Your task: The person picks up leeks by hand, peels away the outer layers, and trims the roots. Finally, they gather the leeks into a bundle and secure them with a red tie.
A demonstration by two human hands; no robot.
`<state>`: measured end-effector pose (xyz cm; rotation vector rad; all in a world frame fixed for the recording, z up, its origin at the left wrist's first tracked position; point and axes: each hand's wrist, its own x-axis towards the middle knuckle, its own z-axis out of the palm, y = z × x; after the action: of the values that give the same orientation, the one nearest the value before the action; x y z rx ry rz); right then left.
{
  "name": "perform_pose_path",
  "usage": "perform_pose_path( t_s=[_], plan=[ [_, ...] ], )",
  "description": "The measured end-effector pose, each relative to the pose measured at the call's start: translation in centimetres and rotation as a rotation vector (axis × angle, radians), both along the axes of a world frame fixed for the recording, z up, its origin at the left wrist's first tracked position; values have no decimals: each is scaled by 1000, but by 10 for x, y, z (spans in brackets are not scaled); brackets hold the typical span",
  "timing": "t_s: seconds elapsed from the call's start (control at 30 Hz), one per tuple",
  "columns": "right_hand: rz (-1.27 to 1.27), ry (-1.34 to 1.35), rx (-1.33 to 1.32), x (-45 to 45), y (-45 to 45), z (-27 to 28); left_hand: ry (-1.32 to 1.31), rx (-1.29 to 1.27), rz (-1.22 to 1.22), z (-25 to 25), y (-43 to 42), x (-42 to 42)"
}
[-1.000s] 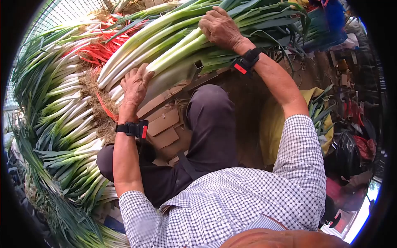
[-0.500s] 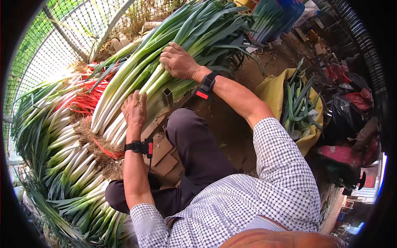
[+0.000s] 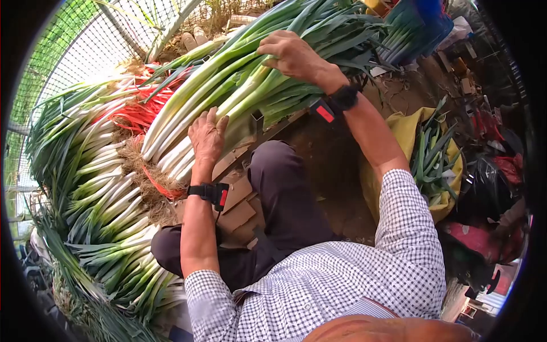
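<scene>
A large heap of leeks (image 3: 245, 62) lies slantwise in front of me, white root ends toward the lower left and green tops toward the upper right. My left hand (image 3: 207, 138) rests on the white stems, its fingers laid over them and thumb apart. Farther up, where the stems turn green, my right hand (image 3: 293, 54) has its fingers curled around leek leaves; its fingertips are partly hidden. Red plastic ties (image 3: 137, 111) lie beside the root ends. More leeks (image 3: 108, 199) are packed in a curved row on the left, roots inward.
Wire mesh fencing (image 3: 85, 51) curves behind the leeks. On the right stands a yellow sack (image 3: 393, 137) with leek leaves in it, next to black plastic bags (image 3: 484, 179). Flat brown pieces (image 3: 236, 214) lie by my knee. A blue bag (image 3: 419, 23) is at the top right.
My right hand has slid up along the leeks toward their green tops. My left hand stays near the same stems. The whole view has shifted slightly.
</scene>
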<state>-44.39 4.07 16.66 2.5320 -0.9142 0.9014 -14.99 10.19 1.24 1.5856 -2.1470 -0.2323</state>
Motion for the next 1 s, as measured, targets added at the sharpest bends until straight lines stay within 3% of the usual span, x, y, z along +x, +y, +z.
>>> perform_pose_path(
  t_s=[0.07, 0.1, 0.33, 0.37, 0.47, 0.57, 0.7, 0.8, 0.93, 1.0],
  plan=[
    [-189, 373, 436, 8, -18, -9, 56, 29, -8, 2, 4, 1],
    [-221, 516, 465, 10, -23, -12, 83, 20, -12, -1, 3, 3],
    [-172, 648, 592, 23, -40, 18, 320, 242, -7, 16, -8, 19],
    [-166, 651, 585, 27, -45, 23, 449, 202, -30, 17, -12, 22],
    [-214, 644, 725, 38, -55, 40, 513, 140, -13, 25, -14, 32],
    [-291, 572, 958, 40, -66, 36, 372, 62, 13, 22, -7, 36],
    [-218, 523, 598, 14, -67, -4, 296, 34, -29, 23, -12, 39],
    [-91, 521, 370, 8, -50, -15, 296, 152, -136, 21, -36, 53],
    [-135, 658, 364, 23, -45, -11, 262, 339, -174, 38, -45, 59],
    [-83, 667, 361, 27, -45, -7, 325, 236, -158, 25, -43, 61]
  ],
)
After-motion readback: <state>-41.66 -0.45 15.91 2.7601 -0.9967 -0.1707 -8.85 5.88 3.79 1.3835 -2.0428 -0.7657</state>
